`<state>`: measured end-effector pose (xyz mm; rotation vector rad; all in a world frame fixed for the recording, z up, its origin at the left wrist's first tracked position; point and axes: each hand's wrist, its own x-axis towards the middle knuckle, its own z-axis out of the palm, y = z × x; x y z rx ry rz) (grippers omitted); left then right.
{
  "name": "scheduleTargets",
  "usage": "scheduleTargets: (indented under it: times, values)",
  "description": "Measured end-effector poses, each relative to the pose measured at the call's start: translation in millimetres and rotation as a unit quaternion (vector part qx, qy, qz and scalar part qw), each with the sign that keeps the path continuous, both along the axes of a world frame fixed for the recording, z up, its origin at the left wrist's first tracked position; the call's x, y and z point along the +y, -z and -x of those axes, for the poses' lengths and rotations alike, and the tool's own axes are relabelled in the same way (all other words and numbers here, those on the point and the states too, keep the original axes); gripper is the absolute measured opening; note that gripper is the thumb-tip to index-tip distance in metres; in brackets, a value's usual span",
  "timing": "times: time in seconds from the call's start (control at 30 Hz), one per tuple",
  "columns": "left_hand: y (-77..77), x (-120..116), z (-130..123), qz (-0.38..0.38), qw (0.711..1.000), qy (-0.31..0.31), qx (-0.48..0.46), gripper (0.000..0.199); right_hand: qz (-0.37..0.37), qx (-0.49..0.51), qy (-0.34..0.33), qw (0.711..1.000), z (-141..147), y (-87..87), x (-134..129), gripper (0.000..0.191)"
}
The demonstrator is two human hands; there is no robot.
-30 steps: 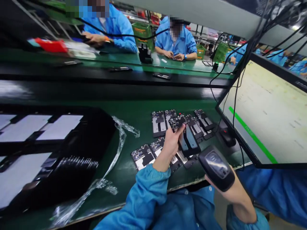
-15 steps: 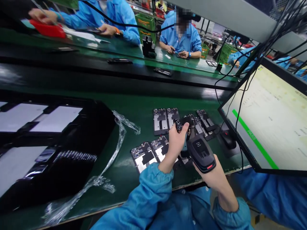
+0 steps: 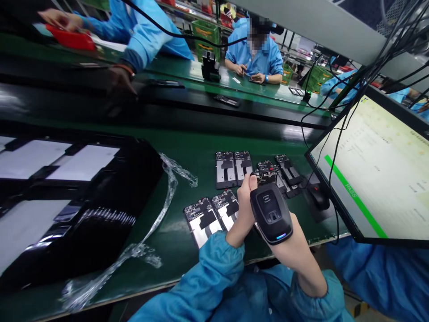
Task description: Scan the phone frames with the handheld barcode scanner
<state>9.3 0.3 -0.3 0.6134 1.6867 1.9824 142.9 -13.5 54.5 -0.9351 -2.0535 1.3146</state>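
Observation:
My left hand (image 3: 246, 205) is closed on an opened phone (image 3: 267, 178), thumb on its near edge, with the bare circuit board showing at the top. My right hand (image 3: 288, 246) grips a black barcode scanner (image 3: 271, 212) from below; the scanner hides its fingers. A blue light glows at the scanner's rear end. The scanner's head covers most of the held phone. Left of my left hand lie two opened phones (image 3: 203, 219) side by side. Another pair of opened phones (image 3: 225, 170) lies behind them, and several more (image 3: 288, 170) lie to the right.
A monitor (image 3: 378, 165) showing a green PASS bar stands at the right, beside a mouse (image 3: 318, 197). Twisted clear plastic wrap (image 3: 164, 208) lies beside a black tray (image 3: 134, 179) at the left. Co-workers sit beyond the dark conveyor (image 3: 261, 116); one hand (image 3: 122, 80) reaches over it.
The scanner has swung left and over the phone in my left hand, and its light has turned from red to blue. The held phone has tilted. Across the line, a co-worker's arm has reached over the conveyor.

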Motion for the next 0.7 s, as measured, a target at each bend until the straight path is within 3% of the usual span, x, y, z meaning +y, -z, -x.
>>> scheduleTargets:
  times: [0.23, 0.7]
  values:
    - [1.4, 4, 4, -0.016, 0.999, 0.011, -0.028, 0.039, 0.020, -0.017, 0.030, 0.999, -16, 6.3, 0, 0.029]
    - [-8.1, -4, 0, 0.034, 0.978, -0.099, 0.178, 0.031, 0.022, 0.009, -0.006, 1.000, -18, -5.3, -11, 0.024]
